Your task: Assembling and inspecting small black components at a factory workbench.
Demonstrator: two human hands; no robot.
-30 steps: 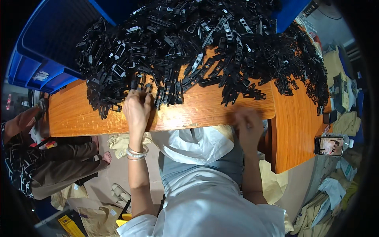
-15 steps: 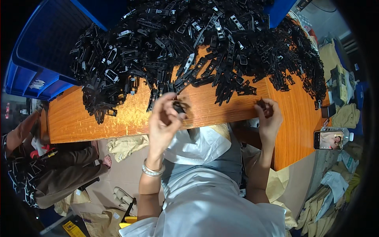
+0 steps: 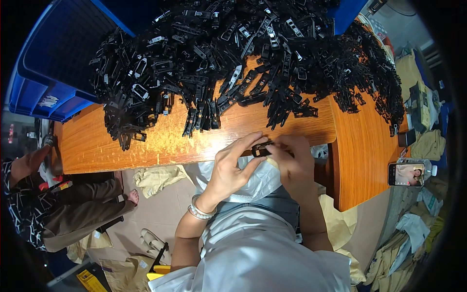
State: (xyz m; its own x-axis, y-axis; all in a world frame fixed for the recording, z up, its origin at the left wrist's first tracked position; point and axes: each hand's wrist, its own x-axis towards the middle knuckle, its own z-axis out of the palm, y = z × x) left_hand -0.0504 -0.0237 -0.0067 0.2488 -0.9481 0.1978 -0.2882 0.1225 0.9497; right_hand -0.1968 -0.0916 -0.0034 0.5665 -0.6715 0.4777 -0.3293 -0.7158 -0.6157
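So the left hand [image 3: 230,165] has the black part [image 3: 261,150] pinched in its fingertips, long side running kinda sideways toward the right hand [image 3: 295,163], whose finger grip I can't tell.

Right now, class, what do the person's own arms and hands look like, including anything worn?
The left hand and right hand wear no gloves. Pale bracelets circle the left wrist; none shows on the right. Short white sleeves leave both forearms bare.
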